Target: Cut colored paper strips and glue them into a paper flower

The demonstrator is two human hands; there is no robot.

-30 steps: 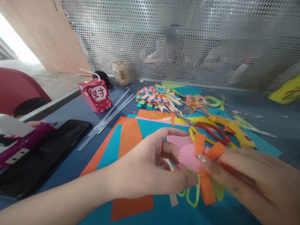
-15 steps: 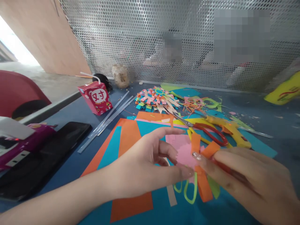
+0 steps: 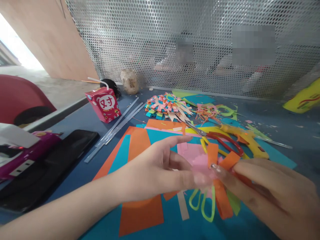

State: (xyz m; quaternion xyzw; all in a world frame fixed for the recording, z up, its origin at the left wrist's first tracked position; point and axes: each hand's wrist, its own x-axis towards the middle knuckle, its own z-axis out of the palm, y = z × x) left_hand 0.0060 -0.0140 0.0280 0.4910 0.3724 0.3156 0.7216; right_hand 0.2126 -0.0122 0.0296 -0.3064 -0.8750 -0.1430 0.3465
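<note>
A small flower of looped orange paper strips (image 3: 223, 201) is pinched by my right hand (image 3: 272, 190), whose index fingertip presses near its middle. Yellow-green paper loops (image 3: 212, 213) hang from its lower left. Left of it, my left hand (image 3: 162, 170) has its index finger stretched out, the other fingers curled and the thumb pointing at the flower's centre. The thumb tip is blurred; whether it touches the paper I cannot tell. Pink paper (image 3: 190, 153) lies behind the fingers. Just beyond the flower are red-handled scissors (image 3: 225, 141) and a yellow glue gun (image 3: 252, 143).
Orange and blue paper sheets (image 3: 141, 220) cover the table in front. Further back sit a layered fringed paper flower (image 3: 167, 105) and paper scraps (image 3: 207, 111). Leftward are clear glue sticks (image 3: 115, 128), a red drink carton (image 3: 106, 105) and a black phone (image 3: 75, 146). A perforated metal panel (image 3: 150, 40) bounds the back.
My left thumb has moved right, closer to the flower's centre. The flower and my right hand have shifted slightly right and down in the view.
</note>
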